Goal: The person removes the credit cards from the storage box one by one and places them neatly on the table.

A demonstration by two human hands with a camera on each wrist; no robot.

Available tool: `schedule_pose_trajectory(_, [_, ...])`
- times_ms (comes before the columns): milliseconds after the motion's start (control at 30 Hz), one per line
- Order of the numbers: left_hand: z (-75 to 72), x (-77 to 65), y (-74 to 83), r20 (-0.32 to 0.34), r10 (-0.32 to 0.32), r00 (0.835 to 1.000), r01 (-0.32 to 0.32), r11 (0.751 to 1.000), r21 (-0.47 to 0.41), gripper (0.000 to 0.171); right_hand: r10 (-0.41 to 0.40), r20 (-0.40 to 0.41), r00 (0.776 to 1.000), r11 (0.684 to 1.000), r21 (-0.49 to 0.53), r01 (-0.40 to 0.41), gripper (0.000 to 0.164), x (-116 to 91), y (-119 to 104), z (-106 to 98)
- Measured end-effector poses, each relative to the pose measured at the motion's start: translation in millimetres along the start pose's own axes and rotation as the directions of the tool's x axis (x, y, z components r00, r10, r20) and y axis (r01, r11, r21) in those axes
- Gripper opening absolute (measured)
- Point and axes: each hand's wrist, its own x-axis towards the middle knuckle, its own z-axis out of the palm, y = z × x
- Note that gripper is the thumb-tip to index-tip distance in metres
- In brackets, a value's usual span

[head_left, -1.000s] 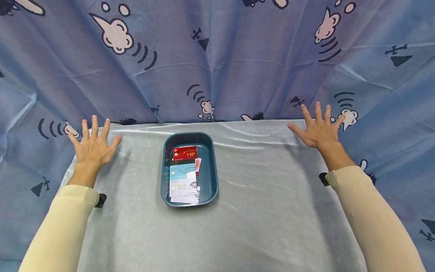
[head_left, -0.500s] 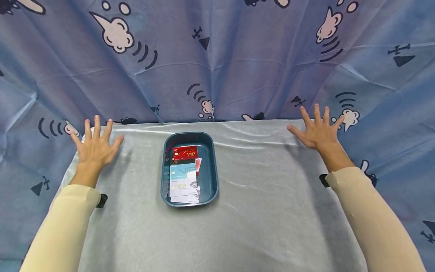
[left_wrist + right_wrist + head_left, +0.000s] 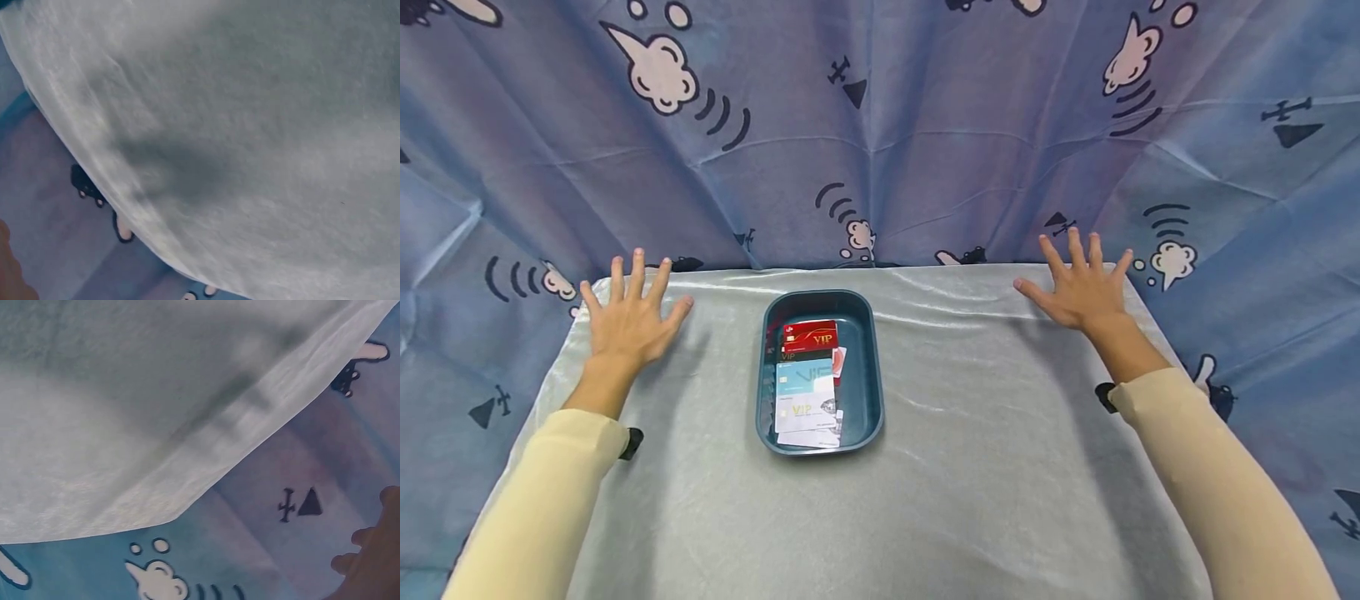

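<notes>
Bright head pic, cloth (image 3: 970, 492) w/ soft shadows, wrist pics dim

Left hand (image 3: 628, 327), right hand (image 3: 1086, 292): both splayed wide

From where I stand: sleeved left arm (image 3: 542, 500) and right arm (image 3: 1210, 475) stretched forward, well apart, slanting inward toward the hands. Backs up, fingers (image 3: 637, 273) straight, fanned. Thumbs (image 3: 1036, 294) point inward, toward each other.

Other cards (image 3: 805, 412) partly cover the black card (image 3: 807, 356), and the head view's bottom edge cuts off both sleeves (image 3: 1217, 483).
</notes>
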Motion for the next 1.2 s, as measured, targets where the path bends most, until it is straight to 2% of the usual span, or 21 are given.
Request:
schedule_pose_trajectory(167, [0.5,-0.3,15.0,-0.018,0.055,0.998,-0.055,0.998,-0.001,0.074,-0.052,-0.019,0.998,0.999,-0.017,0.051,0.093,0,-17,0])
schedule_pose_trajectory(367, [1.2,-1.5,38.3,-0.034,0.146,0.989,-0.146,0.989,0.013,0.073,-0.106,-0.023,0.994,0.994,-0.014,0.105,0.093,-4,-41,0])
schedule_pose_trajectory(533, [4.9,-4.5,55.5,-0.027,0.215,0.976,-0.215,0.977,0.015,0.072,-0.163,-0.023,0.986,0.986,0.018,0.164,0.090,-9,-64,-3])
schedule_pose_trajectory(633, [10.1,-7.9,63.0,-0.024,0.269,0.963,-0.269,0.963,0.014,0.070,-0.204,-0.022,0.979,0.978,0.026,0.205,0.088,-11,-77,-4])
schedule_pose_trajectory(833, [23.3,-15.1,72.5,0.026,0.358,0.934,-0.358,0.934,-0.004,0.070,-0.287,-0.020,0.958,0.957,0.028,0.287,0.085,-16,-108,-3])
schedule_pose_trajectory(1200, [29.0,-18.3,80.4,0.063,0.422,0.904,-0.421,0.907,-0.021,0.071,-0.418,-0.027,0.908,0.908,0.030,0.418,0.082,-30,-157,0])
